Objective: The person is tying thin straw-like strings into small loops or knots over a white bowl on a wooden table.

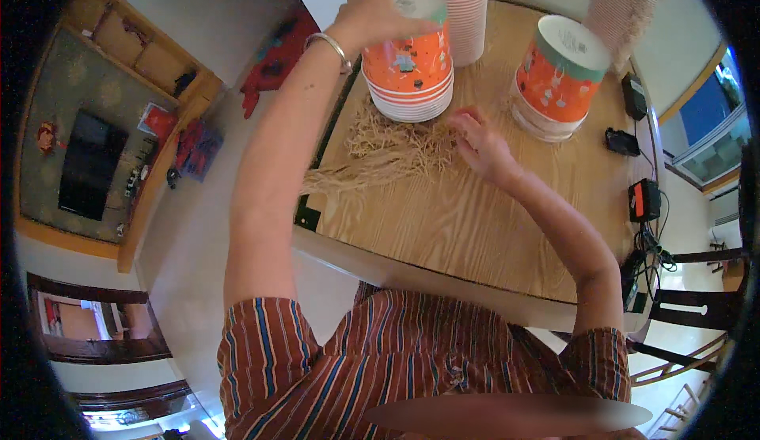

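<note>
At the table's far left, my left hand (376,17) grips the top of a stack of upside-down orange paper cups (408,68) with green bands. Its thumb lies across the upturned base; its fingers wrap the far side, partly hidden. Thin tan straw-like strands (380,151) lie in a loose bundle below the stack, trailing over the left table edge. My right hand (483,147) is beside the stack's lower rim, fingers curled in at the right end of the strands. What sits between those fingertips is too small to make out.
A second orange cup stack (558,80) stands upside down to the right. Tall stacks of pale cups (459,13) rise at the back of the wooden table (443,218). Along the right edge lie a black adapter (644,200) and tangled cables (653,254). A dark chair (697,309) stands at right.
</note>
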Demonstrator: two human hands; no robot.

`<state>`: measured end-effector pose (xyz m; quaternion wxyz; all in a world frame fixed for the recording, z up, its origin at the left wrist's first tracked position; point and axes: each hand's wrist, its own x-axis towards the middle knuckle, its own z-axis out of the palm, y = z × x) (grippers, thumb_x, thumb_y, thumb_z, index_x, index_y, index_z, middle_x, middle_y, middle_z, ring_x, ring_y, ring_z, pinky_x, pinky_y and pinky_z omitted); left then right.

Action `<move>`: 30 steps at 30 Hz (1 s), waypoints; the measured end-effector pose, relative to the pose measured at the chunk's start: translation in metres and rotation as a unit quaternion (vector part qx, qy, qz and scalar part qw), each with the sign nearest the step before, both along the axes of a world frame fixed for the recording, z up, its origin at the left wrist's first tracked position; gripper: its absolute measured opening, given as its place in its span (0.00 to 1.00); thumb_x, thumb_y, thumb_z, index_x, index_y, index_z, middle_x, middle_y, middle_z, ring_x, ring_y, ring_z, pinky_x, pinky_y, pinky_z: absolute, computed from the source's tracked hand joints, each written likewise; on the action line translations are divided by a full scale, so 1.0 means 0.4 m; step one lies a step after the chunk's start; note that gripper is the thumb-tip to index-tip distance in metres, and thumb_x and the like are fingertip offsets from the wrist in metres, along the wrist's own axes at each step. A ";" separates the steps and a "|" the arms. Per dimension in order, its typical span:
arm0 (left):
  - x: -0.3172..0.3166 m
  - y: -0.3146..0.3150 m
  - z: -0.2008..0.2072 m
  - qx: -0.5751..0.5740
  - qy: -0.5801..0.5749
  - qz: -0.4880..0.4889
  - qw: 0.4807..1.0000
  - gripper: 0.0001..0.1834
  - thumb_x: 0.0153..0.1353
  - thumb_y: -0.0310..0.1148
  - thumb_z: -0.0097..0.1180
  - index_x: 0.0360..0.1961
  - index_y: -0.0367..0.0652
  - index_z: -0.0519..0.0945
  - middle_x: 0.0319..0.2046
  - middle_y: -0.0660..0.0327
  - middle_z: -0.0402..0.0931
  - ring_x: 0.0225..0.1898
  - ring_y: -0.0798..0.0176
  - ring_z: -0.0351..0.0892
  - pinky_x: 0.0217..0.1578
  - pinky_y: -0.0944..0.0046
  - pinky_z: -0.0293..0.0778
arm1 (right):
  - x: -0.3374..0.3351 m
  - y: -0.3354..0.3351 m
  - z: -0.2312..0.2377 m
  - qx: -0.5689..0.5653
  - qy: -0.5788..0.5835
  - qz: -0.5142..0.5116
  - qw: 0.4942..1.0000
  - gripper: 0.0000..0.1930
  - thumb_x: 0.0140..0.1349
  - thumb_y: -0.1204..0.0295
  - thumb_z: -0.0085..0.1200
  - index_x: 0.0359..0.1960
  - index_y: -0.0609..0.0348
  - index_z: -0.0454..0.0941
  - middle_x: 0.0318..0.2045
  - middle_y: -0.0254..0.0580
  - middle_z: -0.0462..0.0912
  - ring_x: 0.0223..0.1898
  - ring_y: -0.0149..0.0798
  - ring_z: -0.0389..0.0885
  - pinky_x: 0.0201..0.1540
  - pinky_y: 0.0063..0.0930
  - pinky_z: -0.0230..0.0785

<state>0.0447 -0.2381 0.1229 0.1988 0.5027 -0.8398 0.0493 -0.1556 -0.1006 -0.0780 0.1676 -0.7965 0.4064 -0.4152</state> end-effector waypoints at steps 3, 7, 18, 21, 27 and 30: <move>0.002 -0.013 -0.002 -0.051 0.031 -0.030 0.998 0.63 0.32 0.72 0.65 0.67 0.44 0.62 0.62 0.43 0.59 0.60 0.38 0.65 0.59 0.47 0.65 | -0.001 -0.013 0.034 -0.005 0.001 0.002 1.000 0.19 0.55 0.83 0.51 0.50 0.59 0.71 0.50 0.51 0.71 0.53 0.54 0.72 0.54 0.38 0.68; 0.004 -0.004 0.051 -0.088 0.033 -0.054 0.994 0.57 0.39 0.62 0.69 0.63 0.33 0.65 0.58 0.41 0.64 0.62 0.44 0.65 0.61 0.54 0.64 | 0.008 -0.003 0.047 0.006 -0.009 0.021 1.000 0.19 0.54 0.83 0.52 0.49 0.60 0.71 0.49 0.51 0.71 0.52 0.55 0.73 0.54 0.38 0.68; 0.134 0.198 0.263 0.111 0.398 -0.068 0.908 0.45 0.56 0.53 0.63 0.66 0.39 0.58 0.63 0.51 0.60 0.64 0.53 0.62 0.59 0.53 0.67 | -0.046 0.030 0.176 -0.078 -0.126 -0.026 0.989 0.17 0.53 0.84 0.55 0.45 0.60 0.72 0.42 0.45 0.74 0.42 0.44 0.75 0.45 0.32 0.70; 0.180 0.274 0.204 0.111 0.522 -0.149 0.833 0.37 0.57 0.55 0.59 0.62 0.42 0.68 0.60 0.54 0.68 0.60 0.55 0.68 0.61 0.53 0.63 | -0.065 0.069 0.271 -0.145 -0.133 -0.065 0.978 0.16 0.54 0.85 0.54 0.45 0.61 0.72 0.42 0.44 0.75 0.39 0.41 0.73 0.44 0.30 0.68; 0.159 0.421 0.028 0.311 0.654 -0.232 0.649 0.38 0.65 0.62 0.44 0.66 0.45 0.63 0.65 0.61 0.64 0.66 0.60 0.61 0.64 0.53 0.58 | -0.091 0.135 0.426 -0.202 -0.124 -0.090 0.967 0.23 0.54 0.82 0.56 0.54 0.60 0.70 0.50 0.45 0.73 0.52 0.44 0.72 0.55 0.35 0.66; 0.150 0.433 -0.086 0.356 0.678 -0.248 0.593 0.39 0.66 0.62 0.39 0.68 0.45 0.59 0.67 0.61 0.60 0.67 0.58 0.59 0.66 0.51 0.56 | -0.061 0.170 0.478 -0.230 -0.072 -0.053 0.969 0.27 0.54 0.80 0.57 0.58 0.58 0.68 0.55 0.47 0.71 0.58 0.47 0.69 0.59 0.37 0.63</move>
